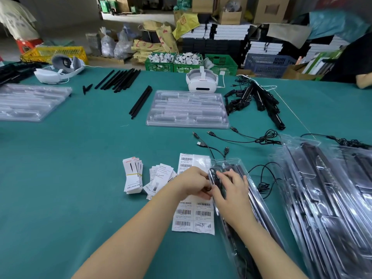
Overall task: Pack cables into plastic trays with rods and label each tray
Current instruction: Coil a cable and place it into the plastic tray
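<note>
A packed clear plastic tray with black rods and a cable inside lies in front of me, running from centre to lower right. My right hand rests on its upper end, fingers spread over the cable compartment. My left hand is curled at the tray's left edge, over a sheet of barcode labels; what its fingertips pinch is hidden. Loose black cables lie beyond the tray. An empty clear tray stands farther back, with black rods to its left.
Packed trays are stacked at the right. Two bundles of paper cards lie left of the label sheet. A white headset, more rods, a bundle of black parts and another clear tray sit farther back on the green table.
</note>
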The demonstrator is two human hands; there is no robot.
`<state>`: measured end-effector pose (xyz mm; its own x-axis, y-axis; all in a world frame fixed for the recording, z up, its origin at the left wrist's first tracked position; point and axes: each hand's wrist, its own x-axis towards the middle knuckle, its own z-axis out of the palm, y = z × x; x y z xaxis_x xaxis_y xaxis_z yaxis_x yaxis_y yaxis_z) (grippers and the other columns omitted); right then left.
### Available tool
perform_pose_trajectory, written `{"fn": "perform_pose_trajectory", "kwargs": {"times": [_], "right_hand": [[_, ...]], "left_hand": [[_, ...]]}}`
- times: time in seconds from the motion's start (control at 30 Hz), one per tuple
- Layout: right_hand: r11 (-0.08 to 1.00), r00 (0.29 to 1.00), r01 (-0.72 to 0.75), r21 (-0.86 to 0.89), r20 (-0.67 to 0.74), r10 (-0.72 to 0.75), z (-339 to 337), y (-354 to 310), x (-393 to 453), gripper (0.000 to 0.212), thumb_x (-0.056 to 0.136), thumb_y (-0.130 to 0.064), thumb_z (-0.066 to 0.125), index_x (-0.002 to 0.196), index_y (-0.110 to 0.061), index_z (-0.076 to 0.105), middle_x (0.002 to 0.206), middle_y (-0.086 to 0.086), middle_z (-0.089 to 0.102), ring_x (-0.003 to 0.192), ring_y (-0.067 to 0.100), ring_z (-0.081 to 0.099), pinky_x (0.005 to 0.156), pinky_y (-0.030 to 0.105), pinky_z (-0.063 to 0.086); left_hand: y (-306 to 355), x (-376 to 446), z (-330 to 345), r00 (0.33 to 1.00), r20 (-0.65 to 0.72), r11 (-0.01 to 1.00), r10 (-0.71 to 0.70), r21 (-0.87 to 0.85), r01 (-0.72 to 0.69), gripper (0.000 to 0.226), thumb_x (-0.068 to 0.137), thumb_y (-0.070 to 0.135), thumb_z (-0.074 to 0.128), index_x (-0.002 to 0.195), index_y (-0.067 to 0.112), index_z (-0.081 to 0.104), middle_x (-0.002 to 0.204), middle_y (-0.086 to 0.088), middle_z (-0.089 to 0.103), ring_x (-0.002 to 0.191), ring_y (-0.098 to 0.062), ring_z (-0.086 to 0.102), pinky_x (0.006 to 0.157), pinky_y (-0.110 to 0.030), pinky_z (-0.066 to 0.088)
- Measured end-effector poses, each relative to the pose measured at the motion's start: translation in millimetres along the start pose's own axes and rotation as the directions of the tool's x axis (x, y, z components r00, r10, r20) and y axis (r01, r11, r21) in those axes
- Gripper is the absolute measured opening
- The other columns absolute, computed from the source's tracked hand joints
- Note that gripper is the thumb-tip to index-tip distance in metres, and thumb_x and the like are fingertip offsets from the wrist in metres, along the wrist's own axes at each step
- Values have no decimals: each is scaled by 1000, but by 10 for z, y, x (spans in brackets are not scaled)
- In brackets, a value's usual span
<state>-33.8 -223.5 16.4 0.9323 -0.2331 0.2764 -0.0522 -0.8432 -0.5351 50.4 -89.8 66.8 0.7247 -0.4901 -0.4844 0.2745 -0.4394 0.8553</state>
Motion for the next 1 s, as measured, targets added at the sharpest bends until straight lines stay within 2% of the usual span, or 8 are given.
{"fn": "perform_pose_trajectory", "kwargs": {"times": [0.1,0.17,0.27,0.37,0.53,0.67,0.83,1.0], "right_hand": [[1000,1000,-4,-13,-3,4,8,-9,2,49,94,-36,57,139,-16,55,128,-3,48,139,18,33,124,45,-1],[1000,1000,-17,3,-17,17,4,-19,3,47,93,-32,58,137,-15,57,127,-2,50,137,19,37,124,47,4],[1000,999,-28,5,-17,28,1,-28,4,46,94,-32,57,137,-15,57,127,-2,50,138,18,36,123,48,5],[999,1000,-30,11,-9,30,-2,-31,1,47,95,-31,55,139,-16,55,130,-3,49,140,17,31,124,46,3],[1000,1000,-25,-3,5,25,-7,-26,3,47,95,-31,53,140,-17,54,130,-3,49,141,16,31,124,45,1],[999,999,-32,3,-1,32,-1,-23,6,48,95,-31,55,139,-15,54,130,-3,49,141,17,31,124,46,1],[1000,1000,-17,-8,0,17,-7,-27,1,49,94,-35,56,139,-16,55,129,-4,50,140,16,33,124,46,1],[1000,1000,-11,-17,2,11,-3,-29,-6,48,94,-35,55,138,-16,56,129,-5,49,141,16,31,124,43,-2]], "left_hand": [[14,-37,-114,999,46,998,-16,-58,18,28,98,-9,43,124,-9,55,87,-21,67,66,-23,73,65,-28,60],[-11,-41,-116,1000,27,999,-1,-34,2,37,98,-8,48,134,0,50,81,-18,68,65,-24,73,60,-27,60],[-26,-25,-33,998,-61,999,23,26,-22,28,97,-2,58,124,-2,58,74,-18,66,56,-21,71,53,-28,59],[-36,11,72,983,-177,997,44,64,-33,18,98,0,55,108,-8,67,72,-18,63,52,-22,66,60,-36,62],[42,-28,117,970,-232,938,79,346,6,32,96,5,45,69,11,62,57,-3,50,54,-30,62,55,-31,53],[62,-7,119,983,-183,989,31,145,-4,36,87,-13,44,57,4,53,59,-13,55,59,-29,65,78,-49,61],[-47,23,75,986,-165,996,-19,-92,4,19,86,-14,60,94,3,66,66,-17,68,59,-24,70,70,-39,63],[-91,51,80,980,-198,999,-17,-46,8,62,83,-11,62,138,18,54,62,-16,70,52,-23,68,54,-29,58]]}}
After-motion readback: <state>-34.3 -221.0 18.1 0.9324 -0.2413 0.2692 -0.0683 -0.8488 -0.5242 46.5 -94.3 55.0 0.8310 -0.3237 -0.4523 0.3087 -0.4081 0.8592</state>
